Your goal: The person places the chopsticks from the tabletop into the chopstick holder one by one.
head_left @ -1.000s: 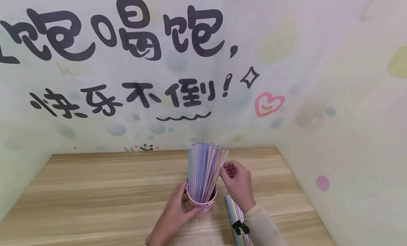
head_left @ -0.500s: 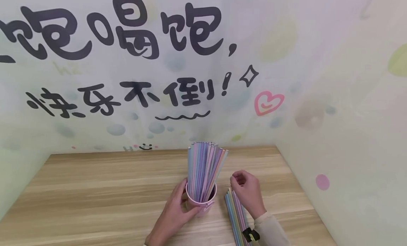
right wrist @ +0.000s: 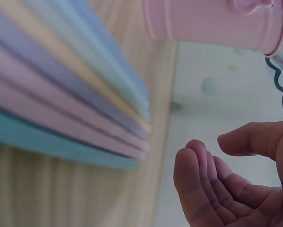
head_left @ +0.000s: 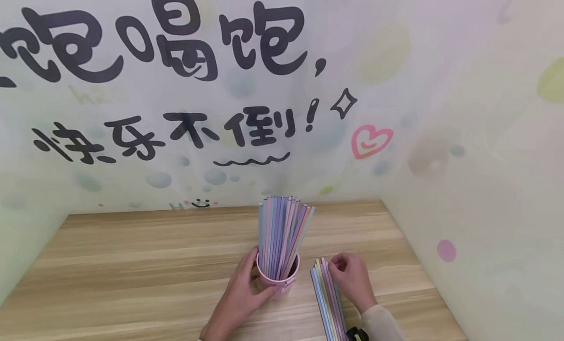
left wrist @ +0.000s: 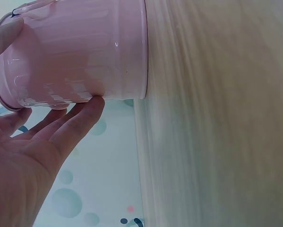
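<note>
Left hand (head_left: 240,292): fingers and thumb curled round the pail (left wrist: 75,56), likely to steady it; straws (head_left: 282,238) stand fanned inside. Bundle (head_left: 327,299) lies beside it on the table (head_left: 154,277), probably for easy reach. Right hand (head_left: 354,280) hovers near its tips, fingers together, thumb apart, nothing pinched.

The pail (left wrist: 80,52) looks like smooth, glossy painted metal. The sticks (right wrist: 70,71) look matt and papery. The bench (head_left: 154,272) shows smooth wood grain; the sleeve (head_left: 381,322) is matt cloth.
</note>
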Demonstrator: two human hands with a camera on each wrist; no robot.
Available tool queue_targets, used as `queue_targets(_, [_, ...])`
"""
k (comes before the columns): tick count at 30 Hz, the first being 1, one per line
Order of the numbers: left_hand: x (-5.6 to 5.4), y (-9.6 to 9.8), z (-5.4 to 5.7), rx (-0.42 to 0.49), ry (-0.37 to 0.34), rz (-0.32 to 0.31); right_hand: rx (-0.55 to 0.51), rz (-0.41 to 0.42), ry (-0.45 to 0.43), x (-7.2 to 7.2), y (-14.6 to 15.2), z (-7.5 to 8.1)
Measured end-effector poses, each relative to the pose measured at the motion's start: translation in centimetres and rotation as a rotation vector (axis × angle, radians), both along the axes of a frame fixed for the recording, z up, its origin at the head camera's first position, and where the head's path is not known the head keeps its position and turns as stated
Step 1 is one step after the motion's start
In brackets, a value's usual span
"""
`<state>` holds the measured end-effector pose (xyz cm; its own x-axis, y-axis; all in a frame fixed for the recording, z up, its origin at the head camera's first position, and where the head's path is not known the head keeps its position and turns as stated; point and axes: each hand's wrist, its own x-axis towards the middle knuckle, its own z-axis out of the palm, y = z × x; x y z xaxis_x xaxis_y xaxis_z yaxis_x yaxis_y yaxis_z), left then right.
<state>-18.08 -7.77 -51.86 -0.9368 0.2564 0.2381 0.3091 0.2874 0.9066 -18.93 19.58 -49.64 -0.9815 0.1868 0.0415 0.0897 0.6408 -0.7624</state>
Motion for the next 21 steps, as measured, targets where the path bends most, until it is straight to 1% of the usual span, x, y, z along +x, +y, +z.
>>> queue_targets(5, [0.0, -0.1, 0.1, 0.001, -0.002, 0.003, 0.053, -0.018, -0.067, 0.4, 0.9, -1.2])
queue_targets(9, [0.0, 0.0, 0.1, -0.003, -0.001, 0.011, 0.097, 0.013, -0.119, 1.0, 1.5, -1.9])
queue_targets(11, [0.1, 0.0, 0.1, -0.003, 0.001, 0.015, 0.115, 0.032, -0.126, 1.2, 1.7, -2.2])
queue_targets(16, [0.1, 0.1, 0.1, 0.002, 0.005, 0.018, 0.153, 0.034, -0.138, 1.5, 1.8, -2.6])
queue_targets(21, [0.1, 0.1, 0.1, -0.002, 0.003, 0.014, 0.207, 0.024, -0.172, 1.7, 1.8, -2.4])
